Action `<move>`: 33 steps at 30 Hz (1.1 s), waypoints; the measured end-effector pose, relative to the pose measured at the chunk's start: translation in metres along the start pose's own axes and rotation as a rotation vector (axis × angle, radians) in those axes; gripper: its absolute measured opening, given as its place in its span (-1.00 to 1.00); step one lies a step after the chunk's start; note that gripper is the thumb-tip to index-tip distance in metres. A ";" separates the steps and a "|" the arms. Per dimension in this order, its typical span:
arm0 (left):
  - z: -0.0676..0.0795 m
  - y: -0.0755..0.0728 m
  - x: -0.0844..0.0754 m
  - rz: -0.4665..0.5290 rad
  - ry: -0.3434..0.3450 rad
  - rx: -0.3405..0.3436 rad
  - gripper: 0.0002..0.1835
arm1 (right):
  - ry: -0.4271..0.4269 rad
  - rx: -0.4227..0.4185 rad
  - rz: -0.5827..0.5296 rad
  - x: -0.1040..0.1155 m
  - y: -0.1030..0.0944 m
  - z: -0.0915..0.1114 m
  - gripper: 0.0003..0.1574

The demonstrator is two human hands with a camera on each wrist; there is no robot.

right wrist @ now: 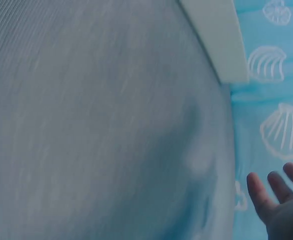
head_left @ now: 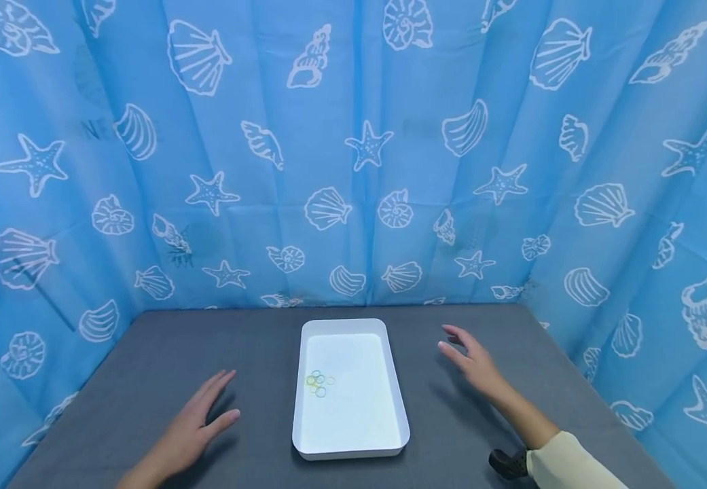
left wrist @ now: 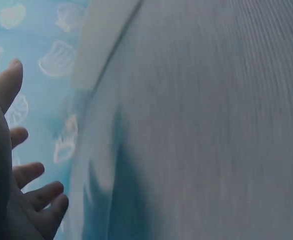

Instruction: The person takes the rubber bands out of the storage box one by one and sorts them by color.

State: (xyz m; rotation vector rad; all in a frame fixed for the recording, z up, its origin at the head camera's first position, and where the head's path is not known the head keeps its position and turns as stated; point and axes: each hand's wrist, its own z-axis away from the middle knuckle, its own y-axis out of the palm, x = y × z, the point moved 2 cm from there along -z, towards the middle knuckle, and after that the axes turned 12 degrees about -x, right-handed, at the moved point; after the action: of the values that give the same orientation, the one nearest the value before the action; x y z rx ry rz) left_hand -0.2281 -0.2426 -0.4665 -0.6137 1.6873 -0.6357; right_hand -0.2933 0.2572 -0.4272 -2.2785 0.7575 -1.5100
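The white tray (head_left: 359,414) sat on the grey desk (head_left: 246,339), in between the two hands. Inside it, near its left side, lay a little bunch of thin rings (head_left: 314,382) in yellow, green and blue-green, some of them on top of each other. The left hand (head_left: 191,428) was to the left of the tray and the right hand (head_left: 475,367) was to the right, and neither one touched it. The fingers on both hands were spread out loosely and held nothing. The rings looked very light, and maybe soft and stretchy like rubber bands, but they were too small to be sure. They lay flat, so the best way to pick one up was likely a gentle pinch on its edge with two fingertips, starting with one at the outside of the bunch. Rings that overlapped could have come up together. The tray looked stiff, light and smooth, maybe like plastic, so it could have slid a bit if bumped. Its two long sides seemed the best places to hold it.
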 end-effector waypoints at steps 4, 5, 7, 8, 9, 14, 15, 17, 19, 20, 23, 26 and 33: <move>-0.001 0.011 -0.012 0.067 -0.019 -0.033 -0.27 | 0.107 0.003 -0.059 0.013 0.013 -0.003 -0.34; -0.001 0.013 -0.015 0.069 -0.029 -0.046 -0.27 | 0.135 0.006 -0.070 0.017 0.018 -0.005 -0.32; -0.003 0.016 -0.021 0.082 -0.057 -0.070 -0.27 | 0.177 0.009 -0.088 0.024 0.026 -0.006 -0.32; -0.004 0.018 -0.025 0.089 -0.073 -0.079 -0.27 | 0.194 0.011 -0.097 0.027 0.029 -0.007 -0.32; -0.005 0.020 -0.027 0.094 -0.091 -0.091 -0.27 | 0.207 0.012 -0.107 0.030 0.033 -0.008 -0.33; -0.010 0.031 -0.039 0.181 -0.158 -0.118 -0.29 | 0.219 0.011 -0.141 0.045 0.045 -0.011 -0.36; -0.011 0.033 -0.042 0.199 -0.165 -0.122 -0.30 | 0.218 0.012 -0.148 0.047 0.048 -0.012 -0.37; -0.012 0.037 -0.046 0.239 -0.178 -0.125 -0.31 | 0.212 0.020 -0.150 0.052 0.052 -0.014 -0.36; -0.014 0.041 -0.050 0.277 -0.186 -0.129 -0.32 | 0.216 0.032 -0.138 0.056 0.056 -0.016 -0.35; -0.014 0.043 -0.051 0.299 -0.195 -0.132 -0.33 | 0.217 0.040 -0.125 0.058 0.058 -0.017 -0.34; -0.016 0.048 -0.054 0.372 -0.211 -0.138 -0.35 | 0.215 0.065 -0.085 0.061 0.064 -0.022 -0.34; -0.019 0.054 -0.055 0.427 -0.225 -0.139 -0.36 | 0.222 0.090 -0.062 0.063 0.069 -0.028 -0.35; -0.023 0.069 -0.060 0.476 -0.213 -0.124 -0.36 | 0.249 0.169 -0.040 0.072 0.080 -0.037 -0.36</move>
State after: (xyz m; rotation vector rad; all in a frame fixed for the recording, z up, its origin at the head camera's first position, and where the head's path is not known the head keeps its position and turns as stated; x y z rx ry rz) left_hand -0.2432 -0.1496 -0.4684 -0.3303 1.5995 -0.1212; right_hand -0.3260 0.1515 -0.3992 -2.0185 0.6232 -1.8254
